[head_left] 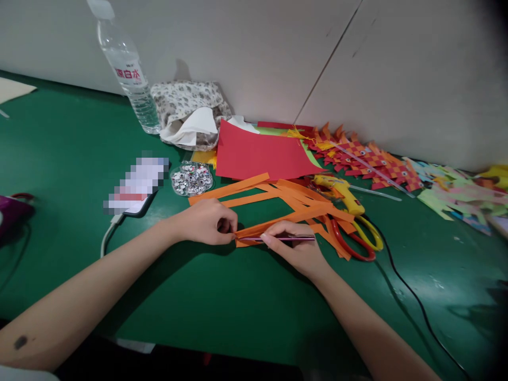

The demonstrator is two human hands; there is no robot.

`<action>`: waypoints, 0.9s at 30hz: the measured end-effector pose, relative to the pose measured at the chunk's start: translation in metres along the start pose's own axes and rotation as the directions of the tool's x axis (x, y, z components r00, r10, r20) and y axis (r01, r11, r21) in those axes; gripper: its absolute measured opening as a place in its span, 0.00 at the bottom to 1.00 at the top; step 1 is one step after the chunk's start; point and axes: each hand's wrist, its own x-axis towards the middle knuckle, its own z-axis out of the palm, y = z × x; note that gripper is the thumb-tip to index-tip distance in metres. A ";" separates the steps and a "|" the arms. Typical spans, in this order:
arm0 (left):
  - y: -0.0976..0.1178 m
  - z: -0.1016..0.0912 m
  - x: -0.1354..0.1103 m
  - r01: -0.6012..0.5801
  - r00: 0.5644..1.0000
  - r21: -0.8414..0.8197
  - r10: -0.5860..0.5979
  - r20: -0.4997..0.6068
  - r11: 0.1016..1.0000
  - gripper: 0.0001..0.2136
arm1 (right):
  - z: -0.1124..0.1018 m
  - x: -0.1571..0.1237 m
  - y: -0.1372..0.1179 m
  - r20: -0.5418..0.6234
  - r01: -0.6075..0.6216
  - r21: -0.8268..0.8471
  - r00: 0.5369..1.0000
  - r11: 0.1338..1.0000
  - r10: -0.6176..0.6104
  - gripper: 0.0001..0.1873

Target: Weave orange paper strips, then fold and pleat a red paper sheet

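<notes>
An orange paper strip [257, 228] lies on the green desk [222, 296], near its front middle, at the near edge of a loose heap of orange strips [296, 203]. The left hand [206, 222] pinches the strip's left end, its fingers clenched on the paper. The right hand [296, 248] grasps a thin pink stick [250, 239], perhaps a pen, laid along the strip with its tip toward the left hand.

The strip is narrow and pinned at one end only, so a hard press of the stick could crease or tear it. A slack pinch could let it skew. It also touches the heap, and a dragging hand could pull neighbouring strips out of place.

Scissors [344, 244] lie just beside the right hand, so a backward sweep could catch them. A yellow glue gun [342, 193] sits behind them. A black cable [405, 291] runs past the right forearm, and a snag there could tug whatever it feeds across the paper. Whether the gun is hot cannot be told.

A dish of googly eyes [192, 179] sits near the left hand and could spill if knocked.
</notes>
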 end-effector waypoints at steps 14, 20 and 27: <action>-0.001 0.001 -0.001 0.003 1.000 0.013 -0.003 0.007 1.000 0.03 | 0.000 0.000 0.001 -0.016 -0.021 0.016 1.000 1.000 0.022 0.07; -0.001 0.000 0.000 0.002 1.000 0.024 -0.002 0.001 1.000 0.03 | 0.001 -0.001 0.001 -0.039 -0.004 0.065 0.999 0.998 0.007 0.07; 0.000 0.001 0.001 -0.002 1.000 0.001 0.002 -0.009 1.000 0.03 | 0.000 -0.001 0.005 -0.003 -0.020 0.031 1.000 0.999 0.020 0.08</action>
